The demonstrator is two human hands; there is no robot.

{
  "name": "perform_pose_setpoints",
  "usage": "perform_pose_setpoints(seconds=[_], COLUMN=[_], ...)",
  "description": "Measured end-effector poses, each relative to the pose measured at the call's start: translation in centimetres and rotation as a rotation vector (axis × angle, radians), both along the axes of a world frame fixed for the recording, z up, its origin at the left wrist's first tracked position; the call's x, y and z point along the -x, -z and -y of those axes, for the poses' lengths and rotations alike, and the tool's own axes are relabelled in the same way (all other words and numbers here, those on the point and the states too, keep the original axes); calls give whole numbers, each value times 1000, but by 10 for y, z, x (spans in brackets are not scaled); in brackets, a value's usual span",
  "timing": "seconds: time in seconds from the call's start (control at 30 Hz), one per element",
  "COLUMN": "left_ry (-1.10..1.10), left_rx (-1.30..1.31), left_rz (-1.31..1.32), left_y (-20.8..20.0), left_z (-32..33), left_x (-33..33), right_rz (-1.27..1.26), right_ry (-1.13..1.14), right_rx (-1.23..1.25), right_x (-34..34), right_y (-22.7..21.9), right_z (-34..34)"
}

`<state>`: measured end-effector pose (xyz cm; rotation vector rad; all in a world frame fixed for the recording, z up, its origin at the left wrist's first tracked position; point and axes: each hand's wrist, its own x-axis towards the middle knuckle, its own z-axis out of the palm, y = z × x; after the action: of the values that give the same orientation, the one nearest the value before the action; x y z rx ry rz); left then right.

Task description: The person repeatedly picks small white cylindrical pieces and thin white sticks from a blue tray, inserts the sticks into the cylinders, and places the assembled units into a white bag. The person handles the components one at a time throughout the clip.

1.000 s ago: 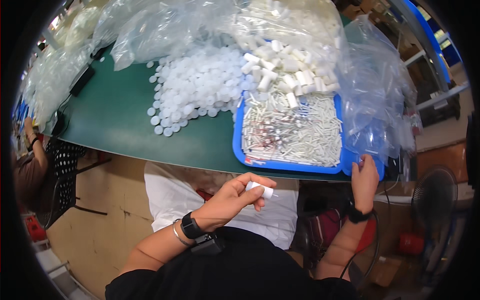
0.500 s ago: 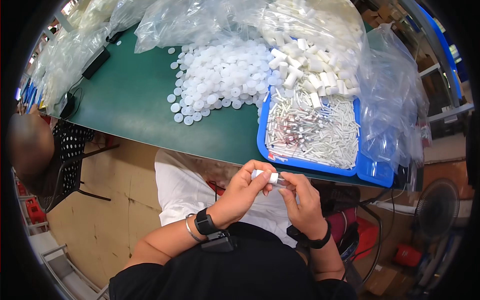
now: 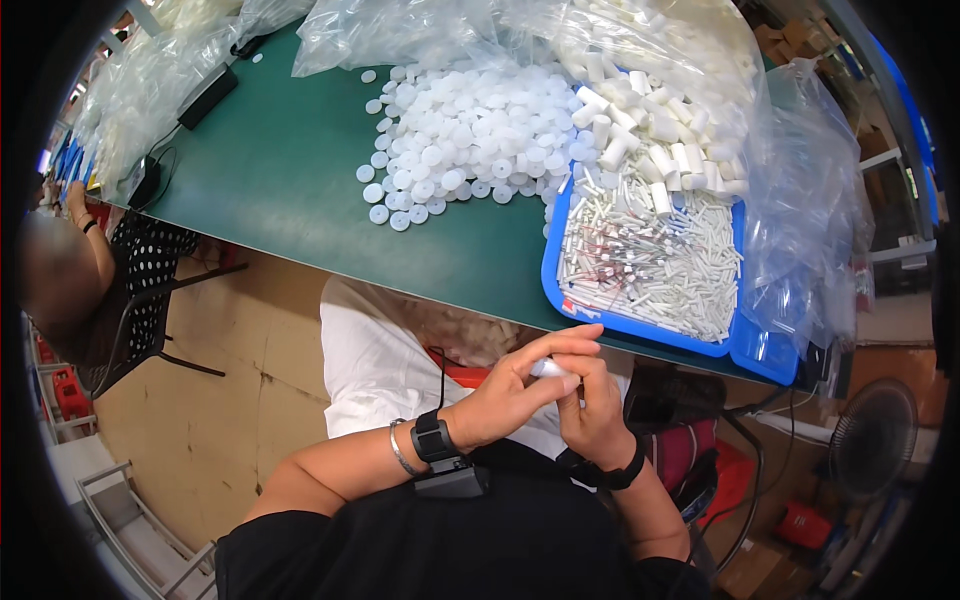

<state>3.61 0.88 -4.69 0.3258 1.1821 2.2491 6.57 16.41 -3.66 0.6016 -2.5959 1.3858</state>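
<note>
Both hands meet in front of the table's near edge, around a small white cylinder [image 3: 547, 368] that is mostly hidden by fingers. My left hand [image 3: 500, 398] holds it from the left, thumb pressed across it and the forefingers reaching past it. My right hand [image 3: 596, 408] grips it from the right with bent fingers touching the left thumb. Just beyond them sits a blue tray [image 3: 640, 332] with many thin white sticks [image 3: 690, 285]. Thicker white cylinders [image 3: 660, 160] are heaped at its far end. A pile of translucent white discs [image 3: 470, 140] lies left of the tray.
Clear plastic bags [image 3: 420, 35] cover the green table's [image 3: 300, 190] far side, and another bag [image 3: 810, 190] hangs at the right. A black box [image 3: 207, 96] with a cable lies far left. A person [image 3: 75, 270] sits at the left. A fan [image 3: 875, 437] stands lower right.
My hands have drawn closer together, and the fingers now cover more of the white cylinder. The left fingers have stretched out over it. The view has shifted slightly, moving the table's contents rightward.
</note>
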Motion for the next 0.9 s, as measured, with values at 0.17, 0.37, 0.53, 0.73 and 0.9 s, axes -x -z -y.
perform_pose_setpoints(seconds=[0.17,0.37,0.53,0.73,0.9], left_ry=[-14,49,-43,-89,-131], left_rx=[-244,-343,-624,-451,-291], left_rz=[366,538,698,692,542], left_y=[-11,-2,10,25,34], left_z=[2,8,2,5,6], left_x=[3,-1,-21,-21,-27], right_rz=[-49,-223,-173,105,342], right_ry=[64,-23,-25,117,52], right_rx=[-37,-271,-273,-122,51], right_x=[12,15,7,-6,-9], right_y=[-14,-11,-4,17,21], right_z=[13,3,14,34,31])
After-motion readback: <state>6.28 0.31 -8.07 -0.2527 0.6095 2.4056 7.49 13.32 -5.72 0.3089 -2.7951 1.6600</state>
